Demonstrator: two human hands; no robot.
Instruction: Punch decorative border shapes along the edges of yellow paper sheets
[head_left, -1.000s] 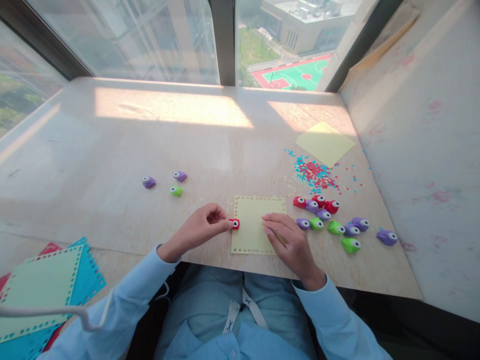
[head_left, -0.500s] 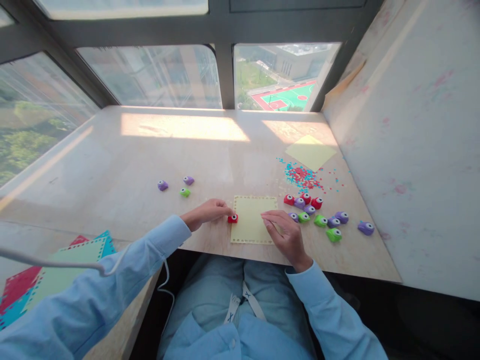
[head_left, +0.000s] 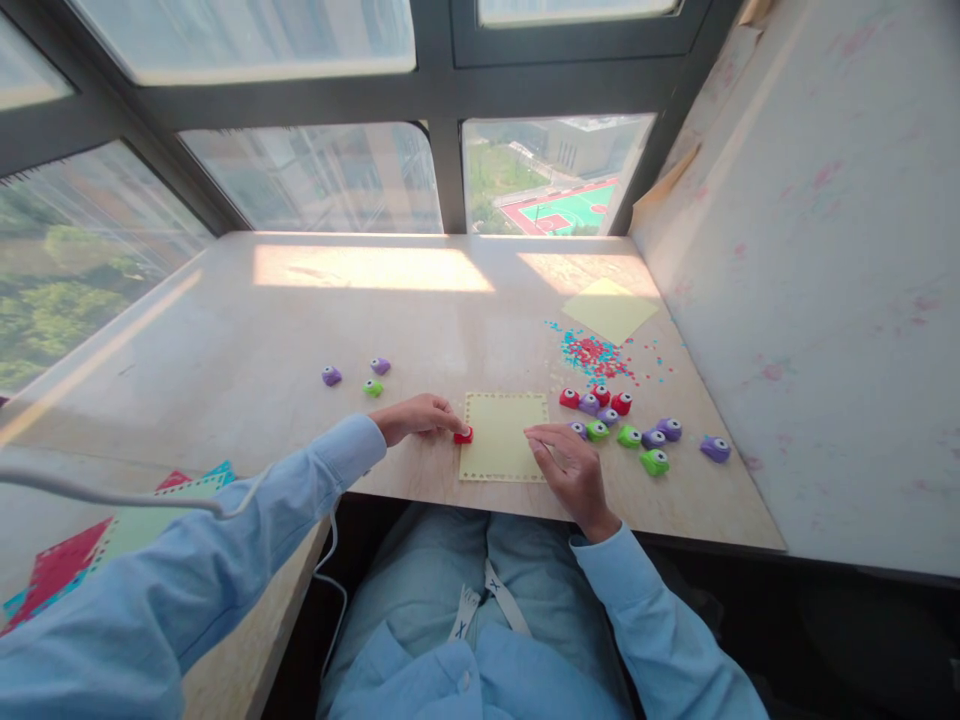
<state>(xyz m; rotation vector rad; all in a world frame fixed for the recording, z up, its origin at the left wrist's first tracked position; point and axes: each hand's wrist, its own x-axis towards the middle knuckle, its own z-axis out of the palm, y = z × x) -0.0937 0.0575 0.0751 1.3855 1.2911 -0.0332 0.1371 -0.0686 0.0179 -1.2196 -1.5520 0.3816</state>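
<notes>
At the left edge of a pale yellow sheet of paper (head_left: 499, 440), my left hand (head_left: 421, 418) grips a small red craft punch (head_left: 464, 436) with a white eye-like button. The thumb lies on the button, and the other fingers are curled behind. Small punched holes run along the sheet's top, bottom and right edges. My right hand (head_left: 576, 468) is over the sheet's right edge, fingers stretched out together and the thumb a little apart. Whether its fingertips press on the paper is hard to see.
Several red, purple and green punches (head_left: 628, 436) stand to the right; two purple and one green (head_left: 373, 387) are at left. Red and blue paper bits (head_left: 596, 355) lie near another yellow sheet (head_left: 611, 310). Coloured sheets (head_left: 71, 565) and a white cable (head_left: 112, 490) are at far left.
The thumb of my left hand has come down onto the red punch, covering more of its button. My right hand stays nearly in place. The camera view has tilted up slightly.
</notes>
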